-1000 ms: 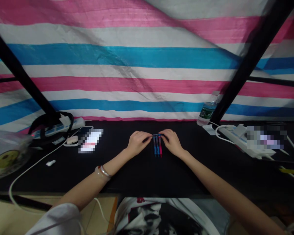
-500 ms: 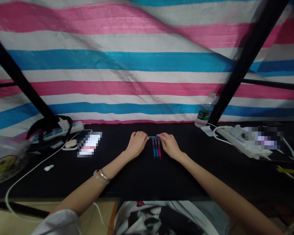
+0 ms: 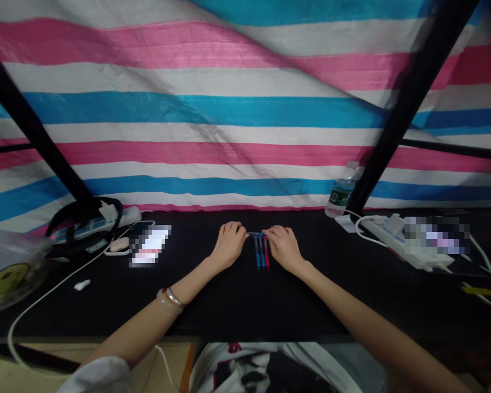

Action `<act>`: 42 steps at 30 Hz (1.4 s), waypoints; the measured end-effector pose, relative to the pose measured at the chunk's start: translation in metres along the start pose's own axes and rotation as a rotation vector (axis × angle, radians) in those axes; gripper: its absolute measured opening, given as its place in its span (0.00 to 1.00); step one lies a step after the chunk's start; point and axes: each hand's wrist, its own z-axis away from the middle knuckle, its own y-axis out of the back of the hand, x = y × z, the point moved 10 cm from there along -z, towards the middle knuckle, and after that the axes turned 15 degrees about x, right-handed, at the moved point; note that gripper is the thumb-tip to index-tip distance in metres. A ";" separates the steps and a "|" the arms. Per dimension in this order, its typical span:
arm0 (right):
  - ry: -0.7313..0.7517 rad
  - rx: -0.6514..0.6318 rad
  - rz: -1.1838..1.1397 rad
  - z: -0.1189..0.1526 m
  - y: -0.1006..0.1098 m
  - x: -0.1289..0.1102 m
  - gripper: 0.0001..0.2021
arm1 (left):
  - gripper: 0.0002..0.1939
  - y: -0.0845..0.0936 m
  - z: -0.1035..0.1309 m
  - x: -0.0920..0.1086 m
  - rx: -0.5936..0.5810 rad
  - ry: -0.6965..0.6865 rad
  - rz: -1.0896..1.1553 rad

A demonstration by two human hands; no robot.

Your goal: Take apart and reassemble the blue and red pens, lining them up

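Pinching a slim pen (image 3: pixel 252 233) between left hand (image 3: pixel 230 244) and right hand (image 3: pixel 284 246), with fingers brought together at either end! Running side to side, parallel to the far edge of the worktop (image 3: pixel 265 305), right at the far tips of three pens (image 3: pixel 262 255) lined up toward the near edge. Nearer to that row with the right hand. Showing more pen between the fingers than a second ago, with the left ones now farther off.

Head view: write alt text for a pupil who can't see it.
A person's left hand and right hand hold a pen-like object crosswise at the far ends of three pens side by side on a black table.
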 end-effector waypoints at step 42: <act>-0.023 0.010 -0.116 -0.003 -0.001 0.010 0.17 | 0.12 0.011 -0.005 0.008 0.076 -0.051 -0.095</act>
